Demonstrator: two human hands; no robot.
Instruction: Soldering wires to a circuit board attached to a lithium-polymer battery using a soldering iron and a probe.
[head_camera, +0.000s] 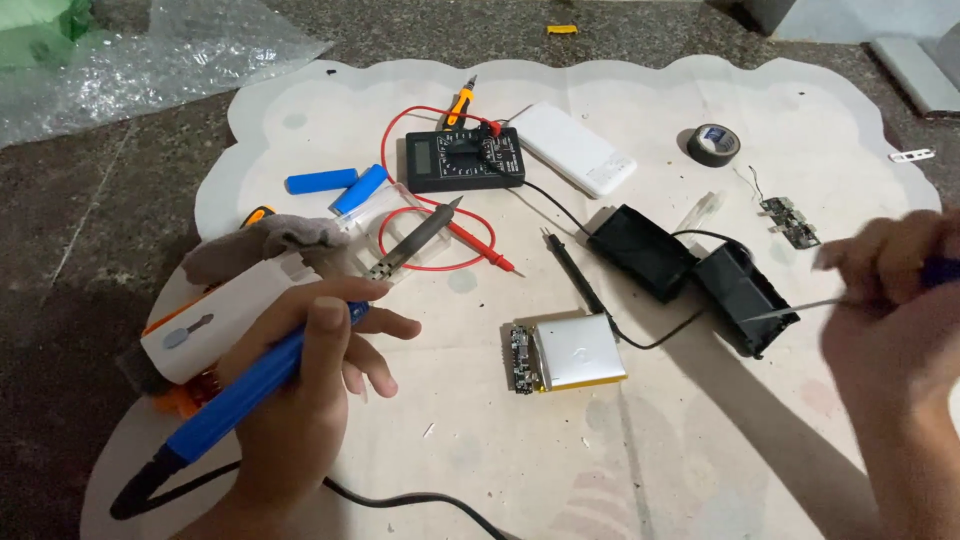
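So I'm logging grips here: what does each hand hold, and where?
The left hand grips a blue soldering iron around its handle. The right hand pinches a thin metal tool at its rear end.

Right hand (890, 300) motion-blurred, edge-cropped

Left hand (300, 400) closed low, right hand (885, 300) raised (blurred), fingers curled.
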